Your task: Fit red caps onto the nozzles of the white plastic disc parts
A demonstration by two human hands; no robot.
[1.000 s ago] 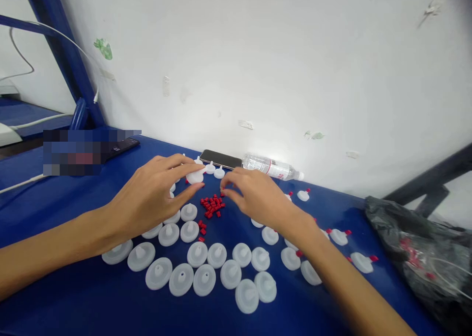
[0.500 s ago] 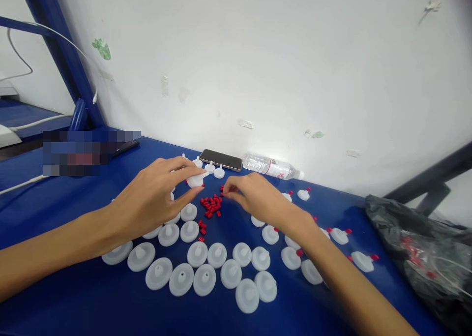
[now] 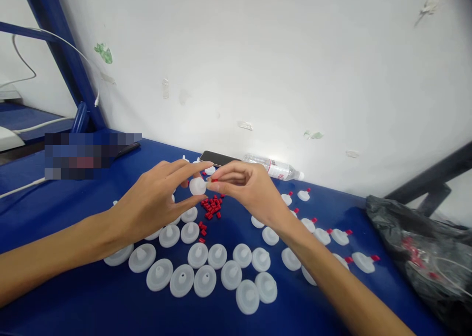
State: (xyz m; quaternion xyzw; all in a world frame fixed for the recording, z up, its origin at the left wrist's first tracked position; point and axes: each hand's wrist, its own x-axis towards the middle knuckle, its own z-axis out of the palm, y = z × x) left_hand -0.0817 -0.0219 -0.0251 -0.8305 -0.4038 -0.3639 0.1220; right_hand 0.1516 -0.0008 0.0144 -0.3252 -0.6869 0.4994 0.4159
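Observation:
My left hand (image 3: 153,196) holds a white plastic disc with a spout (image 3: 197,186) between thumb and fingers, its spout turned to the right. My right hand (image 3: 258,188) pinches a small red cap (image 3: 214,180) at the tip of that spout; the fingertips partly hide how far the cap sits on it. Below the hands lies a pile of loose red caps (image 3: 212,208). Several white spouted discs (image 3: 181,280) rest nearer me with bare spouts. Others on the right, such as one white disc (image 3: 339,236), carry red caps.
Against the wall lie a dark phone (image 3: 221,158) and a clear plastic bottle (image 3: 278,169) on its side. A black plastic bag (image 3: 416,257) with red pieces in it sits at the right edge of the blue table (image 3: 121,306). A blue post (image 3: 62,45) rises on the left.
My right hand has moved left from the red pile to the disc, bringing a red cap to its spout. The held disc has turned so the spout points right.

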